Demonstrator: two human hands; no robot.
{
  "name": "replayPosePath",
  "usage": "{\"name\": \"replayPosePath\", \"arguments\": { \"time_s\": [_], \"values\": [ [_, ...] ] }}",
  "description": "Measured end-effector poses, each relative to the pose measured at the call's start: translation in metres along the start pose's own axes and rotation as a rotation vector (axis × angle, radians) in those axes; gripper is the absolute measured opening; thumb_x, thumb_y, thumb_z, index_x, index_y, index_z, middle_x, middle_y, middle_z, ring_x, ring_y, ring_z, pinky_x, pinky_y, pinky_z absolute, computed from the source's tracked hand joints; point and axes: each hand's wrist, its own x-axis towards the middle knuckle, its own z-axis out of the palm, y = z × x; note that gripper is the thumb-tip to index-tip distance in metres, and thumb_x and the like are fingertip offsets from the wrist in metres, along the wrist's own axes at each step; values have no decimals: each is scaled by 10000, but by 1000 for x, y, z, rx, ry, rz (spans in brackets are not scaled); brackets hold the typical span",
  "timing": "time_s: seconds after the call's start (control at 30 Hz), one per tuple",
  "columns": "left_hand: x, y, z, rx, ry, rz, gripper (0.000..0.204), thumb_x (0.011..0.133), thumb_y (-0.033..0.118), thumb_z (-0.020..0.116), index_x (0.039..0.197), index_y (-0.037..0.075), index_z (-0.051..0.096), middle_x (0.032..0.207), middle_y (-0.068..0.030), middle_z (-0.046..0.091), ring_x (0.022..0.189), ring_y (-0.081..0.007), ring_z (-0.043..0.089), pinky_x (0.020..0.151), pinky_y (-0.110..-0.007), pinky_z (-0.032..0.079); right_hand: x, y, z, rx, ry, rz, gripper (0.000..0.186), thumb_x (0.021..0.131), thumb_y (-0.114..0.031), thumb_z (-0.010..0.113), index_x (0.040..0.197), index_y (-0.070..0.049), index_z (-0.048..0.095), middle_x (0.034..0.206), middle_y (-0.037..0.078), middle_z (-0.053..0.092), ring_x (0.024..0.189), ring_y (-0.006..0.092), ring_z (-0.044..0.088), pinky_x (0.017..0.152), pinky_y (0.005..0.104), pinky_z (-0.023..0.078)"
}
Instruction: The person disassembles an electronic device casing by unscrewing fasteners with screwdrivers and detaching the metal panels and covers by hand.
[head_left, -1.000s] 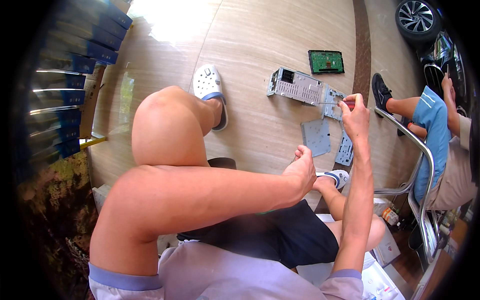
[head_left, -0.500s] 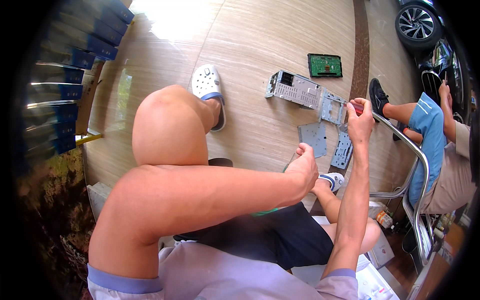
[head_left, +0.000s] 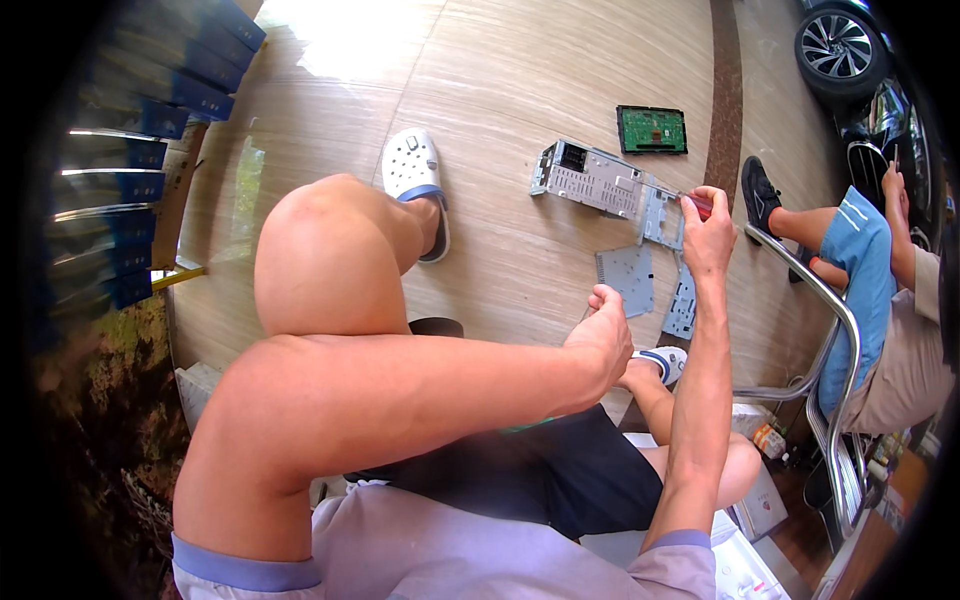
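Note:
My right hand (head_left: 709, 235) is closed round a red-handled screwdriver (head_left: 704, 207), beside a light metal bracket frame (head_left: 663, 218). That frame adjoins a silver metal box (head_left: 597, 182), the vented casing of an electronic unit, lying on the floor. Nearer to me, my left hand (head_left: 601, 340) has its fingers curled and pinched; what they hold, if anything, is hidden. Just beyond its fingertips lies a flat grey metal plate (head_left: 626, 280). A slotted metal panel (head_left: 680, 305) rests partly behind my right wrist. Farther off is a green circuit board in a black frame (head_left: 652, 131).
A chair's bent chrome tube (head_left: 815, 280) stands to my right. Past it sits another person in blue shorts (head_left: 855, 270), near a car wheel (head_left: 838, 45). Blue boxes (head_left: 130, 200) are stacked at the left. My white clogs (head_left: 411, 165) rest on the tiled floor.
My right hand has shifted slightly left with the screwdriver, closer over the bracket frame. My left hand has moved a little left, its fingers still pinched. The metal parts stay in place.

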Motion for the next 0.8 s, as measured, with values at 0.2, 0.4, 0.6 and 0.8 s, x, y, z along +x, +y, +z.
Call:
{"name": "replayPosePath", "arguments": {
  "time_s": [0.2,0.4,0.6,0.8],
  "values": [
    [1,0,-3,-5,-40,14,624,765,433,758,1257,66,646,1215,-160,643,1095,-370,602,954,-589,397,1,-6,-1,-27,29,9,208,894,-169,693,1060,-65,622,937,154,726,884,297,714,788,408,546],
    [-4,-2,-3,-19,-11,-5,611,779,424,745,1257,57,644,1215,-174,640,1087,-373,602,948,-594,398,2,-5,4,-18,7,-10,212,899,-172,686,1074,-72,621,946,155,726,892,301,713,796,407,546],
    [-18,-4,-8,-12,23,-34,350,897,269,616,1189,95,701,1201,-93,679,1148,-314,609,990,-540,383,3,-11,-2,-52,-1,35,196,903,-165,693,1055,-63,622,967,116,730,899,251,711,806,369,542],
    [-19,-6,-11,-20,6,-11,359,898,273,616,1191,84,698,1203,-102,679,1138,-323,614,987,-546,386,5,-11,0,-53,-21,-1,190,902,-161,695,1042,-57,622,948,120,726,887,244,710,795,364,542]
  ]
}}
